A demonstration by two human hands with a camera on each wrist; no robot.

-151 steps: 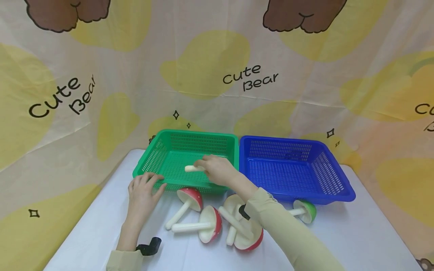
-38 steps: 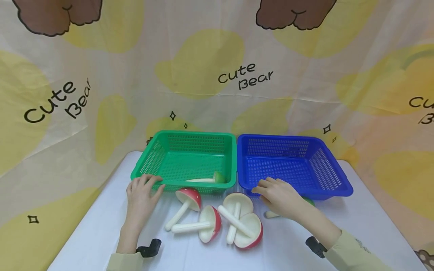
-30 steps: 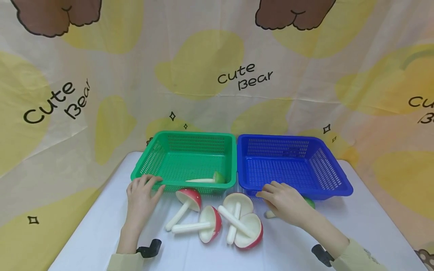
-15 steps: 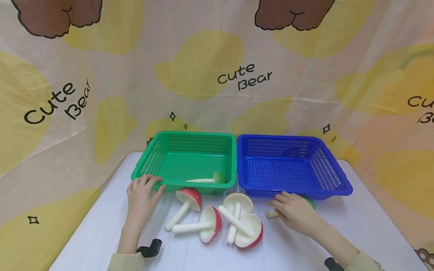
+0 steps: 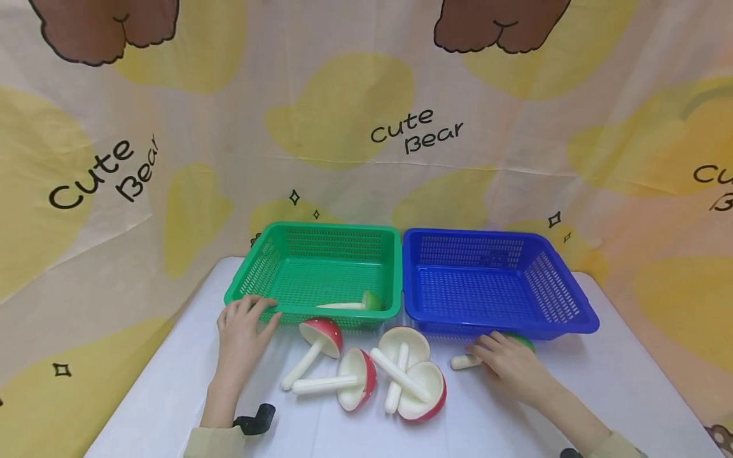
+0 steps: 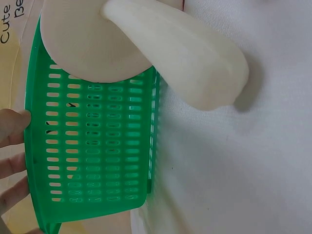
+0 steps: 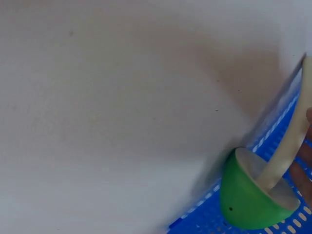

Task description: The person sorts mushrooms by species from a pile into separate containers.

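My left hand (image 5: 243, 331) holds the near-left rim of the green basket (image 5: 329, 226); the left wrist view shows its fingertips along the rim. Inside that basket lies one green-capped toy mushroom (image 5: 371, 301). On the table, my right hand (image 5: 509, 366) has its fingers around the pale stem of a second green-capped toy mushroom (image 7: 253, 195), close to the blue basket's front wall. Its cap is partly hidden by the hand in the head view. Several red-capped toy mushrooms (image 5: 357, 380) lie between the hands, two of them crossed.
The blue basket (image 5: 475, 233) stands right beside the green one, with nothing in it. Both sit at the back of a white-covered table (image 5: 343, 439). A printed cloth (image 5: 321, 108) hangs behind.
A green-capped mushroom, earlier held by my right hand over the green basket, now lies inside it. My right hand has moved right and down to the second green-capped mushroom. My left hand stays put.
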